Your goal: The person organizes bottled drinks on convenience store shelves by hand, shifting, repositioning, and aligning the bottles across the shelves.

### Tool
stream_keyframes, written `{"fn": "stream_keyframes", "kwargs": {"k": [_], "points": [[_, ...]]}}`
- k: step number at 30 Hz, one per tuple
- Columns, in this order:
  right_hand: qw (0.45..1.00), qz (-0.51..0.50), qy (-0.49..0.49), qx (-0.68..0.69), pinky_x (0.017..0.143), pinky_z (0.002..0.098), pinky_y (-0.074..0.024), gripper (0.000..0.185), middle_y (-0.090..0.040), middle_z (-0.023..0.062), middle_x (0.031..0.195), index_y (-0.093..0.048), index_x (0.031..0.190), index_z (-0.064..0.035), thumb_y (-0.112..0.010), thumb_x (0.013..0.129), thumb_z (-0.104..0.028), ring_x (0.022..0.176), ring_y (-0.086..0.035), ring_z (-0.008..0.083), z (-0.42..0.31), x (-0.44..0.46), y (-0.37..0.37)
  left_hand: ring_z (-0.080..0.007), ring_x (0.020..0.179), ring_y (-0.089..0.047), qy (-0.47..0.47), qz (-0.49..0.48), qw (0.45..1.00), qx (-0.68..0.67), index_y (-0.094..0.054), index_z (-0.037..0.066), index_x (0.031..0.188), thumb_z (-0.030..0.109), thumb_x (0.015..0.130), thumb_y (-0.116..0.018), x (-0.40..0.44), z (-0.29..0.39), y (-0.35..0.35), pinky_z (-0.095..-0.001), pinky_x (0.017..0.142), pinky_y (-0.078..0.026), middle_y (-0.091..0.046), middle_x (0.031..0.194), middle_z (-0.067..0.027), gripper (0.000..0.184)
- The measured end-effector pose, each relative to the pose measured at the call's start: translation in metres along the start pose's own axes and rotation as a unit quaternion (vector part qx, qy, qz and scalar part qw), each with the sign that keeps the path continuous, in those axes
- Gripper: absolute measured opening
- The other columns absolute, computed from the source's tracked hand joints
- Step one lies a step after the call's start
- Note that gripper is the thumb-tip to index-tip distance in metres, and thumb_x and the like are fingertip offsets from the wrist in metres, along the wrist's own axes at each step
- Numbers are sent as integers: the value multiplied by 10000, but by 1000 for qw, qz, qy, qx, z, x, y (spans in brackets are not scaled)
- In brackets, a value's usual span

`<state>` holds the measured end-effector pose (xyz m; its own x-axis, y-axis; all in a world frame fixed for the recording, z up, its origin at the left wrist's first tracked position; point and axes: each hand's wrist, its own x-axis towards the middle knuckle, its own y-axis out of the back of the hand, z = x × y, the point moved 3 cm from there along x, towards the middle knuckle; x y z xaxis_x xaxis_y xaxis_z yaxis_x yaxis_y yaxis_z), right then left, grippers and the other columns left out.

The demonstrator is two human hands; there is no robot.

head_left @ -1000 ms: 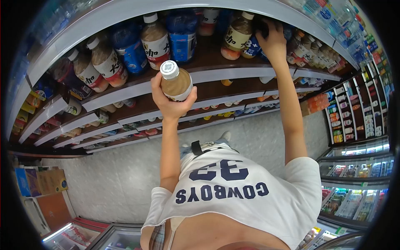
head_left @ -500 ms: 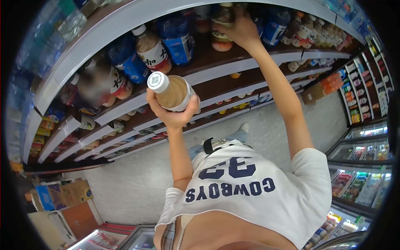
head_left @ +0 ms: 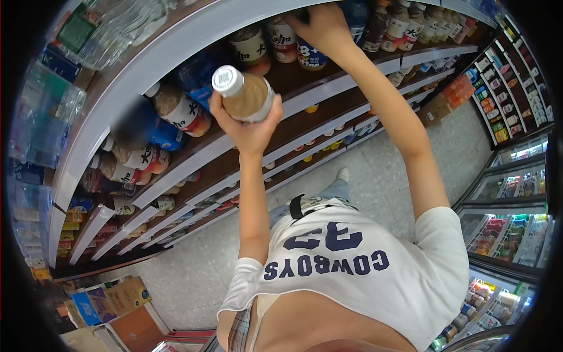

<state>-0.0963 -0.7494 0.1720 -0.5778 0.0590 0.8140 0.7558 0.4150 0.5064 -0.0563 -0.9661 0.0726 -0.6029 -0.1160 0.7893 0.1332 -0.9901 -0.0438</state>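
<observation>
My left hand (head_left: 249, 126) is closed round the lower part of a plastic bottle (head_left: 249, 100) of light-brown drink. This bottle has a white cap and tilts up toward me, in front of the shelf edge. My right hand (head_left: 325, 29) reaches into the upper shelf, curled round the top of a dark bottle with a blue label (head_left: 312, 57). The shelf and the hand itself partly hide those fingertips. Just left of it stand two brown-drink bottles with white labels, one of them close by (head_left: 284, 40).
The curved shelf (head_left: 193, 26) carries more bottles, such as a leaning brown-drink bottle (head_left: 180, 110) and a blue-labelled one (head_left: 167, 136). Clear packs (head_left: 126, 35) lie above. Cartons (head_left: 111, 299) stand lower left, an orange box (head_left: 457, 92) at right. Glass-door fridges (head_left: 498, 234) line the right side.
The view has shifted along the shelf. My right hand has left a brown-drink bottle for the blue-labelled one beside it. My left hand still holds its bottle, now a little higher.
</observation>
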Motion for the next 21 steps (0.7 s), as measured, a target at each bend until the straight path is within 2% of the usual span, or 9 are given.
{"fn": "stream_keyframes", "kwargs": {"k": [2,6,8,10,11,13,15,17,21], "points": [[996,-2,65,-60,890,489,-463,448,-632,226,1114,-628,1139,-22,-699,816,-324,1020,-591,422,21,8,-13,-249,1172,-454,9,1,1000,7,-330,9,1360,176,627,-887,16,0,-23,-378,1013,-359,-424,1250,-138,935],[991,-3,128,-27,906,490,-455,491,-608,237,1167,-597,1191,-22,-688,831,-344,1045,-581,426,42,22,-48,-268,1175,-446,84,35,994,-66,-300,-45,1368,180,676,-873,27,-23,-67,-391,1020,-356,-393,1260,-172,926],[988,-12,154,-16,897,498,-458,564,-590,265,1184,-559,1232,3,-694,829,-367,1053,-576,435,48,29,-64,-263,1169,-444,79,36,996,-4,-280,-52,1380,184,704,-856,29,-23,-76,-393,1018,-349,-403,1262,-173,920],[990,36,131,-40,885,460,-489,497,-639,184,1115,-633,1151,-76,-712,789,-407,1019,-617,352,49,34,-67,-277,1185,-431,82,50,995,38,-260,-68,1394,207,715,-854,25,-31,-85,-407,1028,-335,-398,1274,-190,943],[990,58,119,-50,879,441,-505,465,-664,143,1080,-670,1110,-116,-721,769,-428,1001,-638,310,50,34,-68,-283,1192,-427,45,51,991,113,-252,-72,1400,211,714,-857,22,-34,-88,-410,1036,-330,-391,1286,-196,958],[992,54,107,-45,848,432,-520,416,-677,107,1057,-675,1090,-123,-719,762,-374,989,-644,303,51,31,-69,-294,1206,-419,-28,50,963,263,-237,-80,1410,220,710,-863,15,-39,-91,-414,1051,-320,-377,1311,-206,986],[995,33,92,-25,841,433,-523,422,-678,110,1050,-679,1084,-121,-730,744,-367,993,-643,303,55,25,-75,-318,1240,-396,5,53,982,180,-213,-89,1425,240,711,-871,9,-47,-90,-421,1074,-299,-345,1340,-229,1025],[995,-10,68,68,827,423,-525,399,-683,119,1022,-677,1086,-105,-720,754,-323,959,-652,307,49,22,-50,-352,1245,-378,54,52,992,106,-213,-94,1423,278,709,-874,0,-50,-87,-442,1073,-289,-311,1351,-246,1042],[985,-60,114,115,809,416,-524,376,-686,122,1002,-663,1106,-82,-697,814,-317,910,-660,310,48,18,-38,-323,1282,-364,81,73,983,147,-327,-77,1381,296,695,-891,-9,-50,-79,-437,1076,-279,-386,1314,-204,963]]}}
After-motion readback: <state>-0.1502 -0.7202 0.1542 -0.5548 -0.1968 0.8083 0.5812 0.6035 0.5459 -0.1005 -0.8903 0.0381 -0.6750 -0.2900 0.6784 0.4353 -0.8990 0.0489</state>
